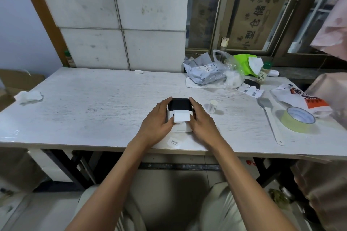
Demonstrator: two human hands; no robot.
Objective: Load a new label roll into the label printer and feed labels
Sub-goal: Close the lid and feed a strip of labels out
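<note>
Head view: the label printer (pixel 179 116) sits near the front edge of the table (pixel 93 99), centre. Your left hand (pixel 157 118) clasps its left side, your right hand (pixel 201 120) its right side, fingers curled around the black lid. Both thumbs touch the white label strip (pixel 181 116) lying across the top. A small white roll (pixel 213 106) stands just right of the printer. A tape ring (pixel 298 122) lies far right.

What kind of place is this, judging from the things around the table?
Probably a small storeroom or packing corner, not an office. Stacked cardboard cartons stand behind the window, a grey shipping bag and a roll of tape lie on the worn table, beside the label printer.
</note>
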